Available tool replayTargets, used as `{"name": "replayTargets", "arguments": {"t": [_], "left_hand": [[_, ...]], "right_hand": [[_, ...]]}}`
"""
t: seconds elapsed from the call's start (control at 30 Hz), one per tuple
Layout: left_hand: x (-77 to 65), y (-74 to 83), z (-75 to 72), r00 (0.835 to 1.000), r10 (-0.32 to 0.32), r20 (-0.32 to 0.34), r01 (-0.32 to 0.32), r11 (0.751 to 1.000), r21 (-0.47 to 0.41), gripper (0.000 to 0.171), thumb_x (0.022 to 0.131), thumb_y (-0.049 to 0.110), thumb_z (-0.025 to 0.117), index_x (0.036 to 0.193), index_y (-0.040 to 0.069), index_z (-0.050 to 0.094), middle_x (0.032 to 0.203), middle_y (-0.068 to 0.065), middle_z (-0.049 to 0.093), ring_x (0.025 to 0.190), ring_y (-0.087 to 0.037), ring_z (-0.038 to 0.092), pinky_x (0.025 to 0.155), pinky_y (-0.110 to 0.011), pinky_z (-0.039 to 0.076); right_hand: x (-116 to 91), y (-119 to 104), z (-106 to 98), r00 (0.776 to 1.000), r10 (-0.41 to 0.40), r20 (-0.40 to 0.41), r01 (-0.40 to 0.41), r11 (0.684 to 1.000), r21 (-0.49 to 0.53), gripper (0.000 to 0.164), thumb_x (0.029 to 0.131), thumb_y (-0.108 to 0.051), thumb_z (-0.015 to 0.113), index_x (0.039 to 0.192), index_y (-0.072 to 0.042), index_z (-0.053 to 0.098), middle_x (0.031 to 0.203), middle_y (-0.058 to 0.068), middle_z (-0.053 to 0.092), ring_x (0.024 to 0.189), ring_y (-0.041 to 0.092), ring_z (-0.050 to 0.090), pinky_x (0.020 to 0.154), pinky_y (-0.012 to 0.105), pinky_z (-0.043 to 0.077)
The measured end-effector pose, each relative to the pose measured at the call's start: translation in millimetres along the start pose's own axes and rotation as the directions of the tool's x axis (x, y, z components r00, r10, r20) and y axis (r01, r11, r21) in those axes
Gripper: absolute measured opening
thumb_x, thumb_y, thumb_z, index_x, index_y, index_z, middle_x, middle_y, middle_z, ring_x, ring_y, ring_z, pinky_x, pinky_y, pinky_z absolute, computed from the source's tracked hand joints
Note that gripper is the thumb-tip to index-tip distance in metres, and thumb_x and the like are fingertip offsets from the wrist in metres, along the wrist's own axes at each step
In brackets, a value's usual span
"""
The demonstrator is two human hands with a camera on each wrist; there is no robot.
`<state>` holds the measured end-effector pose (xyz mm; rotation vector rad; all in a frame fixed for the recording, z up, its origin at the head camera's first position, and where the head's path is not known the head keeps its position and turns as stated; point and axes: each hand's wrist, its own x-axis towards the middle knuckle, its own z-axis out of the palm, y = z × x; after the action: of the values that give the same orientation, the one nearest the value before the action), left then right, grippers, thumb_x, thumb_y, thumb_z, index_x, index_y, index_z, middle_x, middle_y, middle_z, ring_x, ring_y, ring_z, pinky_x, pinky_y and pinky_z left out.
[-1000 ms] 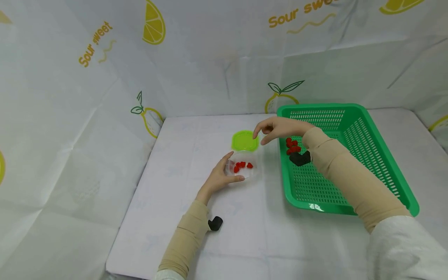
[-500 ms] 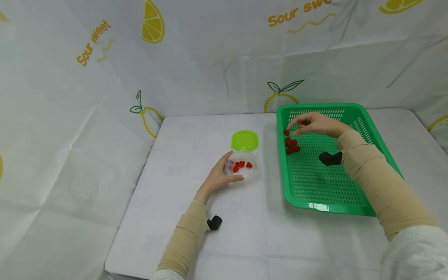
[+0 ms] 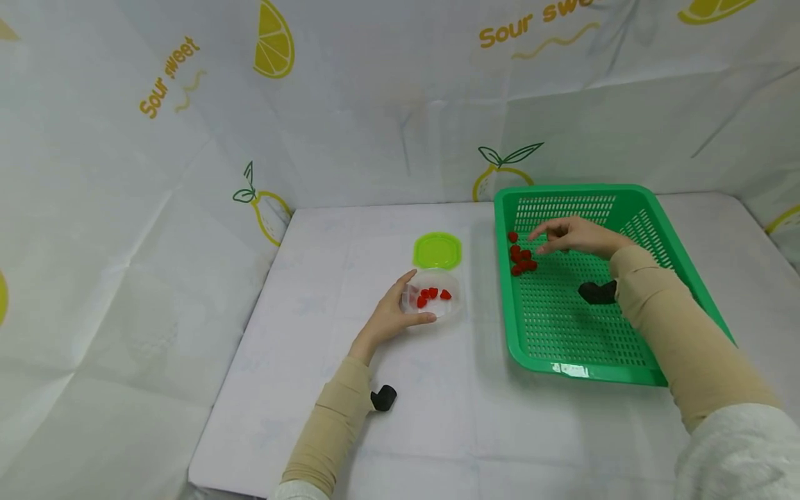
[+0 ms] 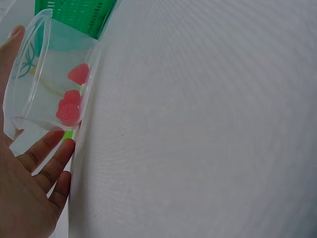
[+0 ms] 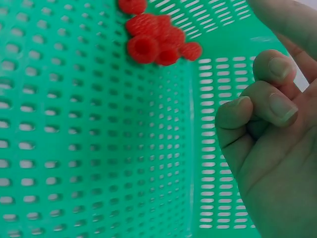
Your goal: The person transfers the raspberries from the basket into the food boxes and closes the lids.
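My left hand [image 3: 389,321] holds a clear plastic tub [image 3: 451,307] by its left side, thumb at the front and a finger at the back. Several raspberries [image 4: 68,111] lie at the bottom of the tub, seen through its wall in the left wrist view. Over the left part of a green basket [image 3: 514,326] hovers my right hand [image 3: 581,236], with nothing in its fingers. Its thumb and index finger are apart, and the other fingers bend toward the palm in the right wrist view. More raspberries [image 5: 143,47] sit clustered by the basket's wall, left of the fingertips.
A bright green lid [image 3: 437,251] lies flat on the white-covered table [image 3: 350,264], just behind the tub. The basket's raised rim [image 3: 509,305] stands between the tub and the right hand. A lemon-print sheet [image 3: 375,104] hangs behind the table.
My right hand has moved from beside the lid rightward over the basket, then drawn slightly right and nearer, away from a lone raspberry by the wall. The left hand and tub stay put.
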<state>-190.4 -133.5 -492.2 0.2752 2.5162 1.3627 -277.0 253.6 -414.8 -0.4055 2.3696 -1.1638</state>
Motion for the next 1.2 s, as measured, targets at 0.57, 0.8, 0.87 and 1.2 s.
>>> {"name": "replayTargets", "arguments": {"t": [0.57, 0.8, 0.87, 1.2], "left_hand": [[0.4, 0.3, -0.1, 1.0, -0.009, -0.001, 0.009, 1.0, -0.003, 0.095, 0.067, 0.049, 0.079, 0.144, 0.043, 0.023, 0.154, 0.004, 0.025, 0.142, -0.022, 0.024, 0.112, -0.053, 0.025], [1.3, -0.6, 1.8, 1.0, 0.003, -0.005, -0.003, 1.0, -0.01, 0.094, 0.067, 0.048, 0.079, 0.143, 0.043, 0.023, 0.154, 0.003, 0.026, 0.142, -0.022, 0.025, 0.112, -0.053, 0.025], [1.4, 0.2, 2.1, 1.0, -0.001, -0.005, 0.001, 1.0, -0.012, 0.094, 0.067, 0.048, 0.079, 0.143, 0.044, 0.024, 0.153, 0.004, 0.026, 0.142, -0.021, 0.025, 0.113, -0.053, 0.025], [0.5, -0.4, 1.5, 1.0, 0.002, -0.006, -0.002, 1.0, 0.008, 0.094, 0.067, 0.051, 0.078, 0.143, 0.043, 0.023, 0.154, 0.003, 0.026, 0.143, -0.023, 0.024, 0.112, -0.053, 0.025]], "right_hand": [[7.7, 29.6, 14.9, 0.997, 0.06, 0.053, -0.059, 0.998, -0.014, 0.046, 0.089, -0.03, 0.062, 0.127, -0.006, 0.053, 0.119, 0.015, 0.049, 0.111, 0.029, 0.042, 0.086, 0.039, 0.042], [8.8, 35.9, 17.3, 0.994, 0.068, 0.082, -0.068, 0.998, 0.001, 0.052, 0.087, -0.032, 0.064, 0.13, -0.005, 0.05, 0.142, 0.024, 0.032, 0.123, 0.038, 0.037, 0.087, 0.04, 0.042], [8.7, 37.1, 17.3, 0.994, 0.073, 0.08, -0.073, 0.997, -0.005, 0.052, 0.087, -0.032, 0.064, 0.13, -0.005, 0.05, 0.143, 0.024, 0.032, 0.124, 0.038, 0.036, 0.088, 0.041, 0.042], [12.1, 40.5, 21.9, 0.994, 0.1, 0.05, -0.095, 0.991, -0.091, 0.049, 0.09, -0.035, 0.06, 0.128, -0.005, 0.051, 0.137, 0.025, 0.039, 0.114, 0.036, 0.044, 0.086, 0.043, 0.045]]}}
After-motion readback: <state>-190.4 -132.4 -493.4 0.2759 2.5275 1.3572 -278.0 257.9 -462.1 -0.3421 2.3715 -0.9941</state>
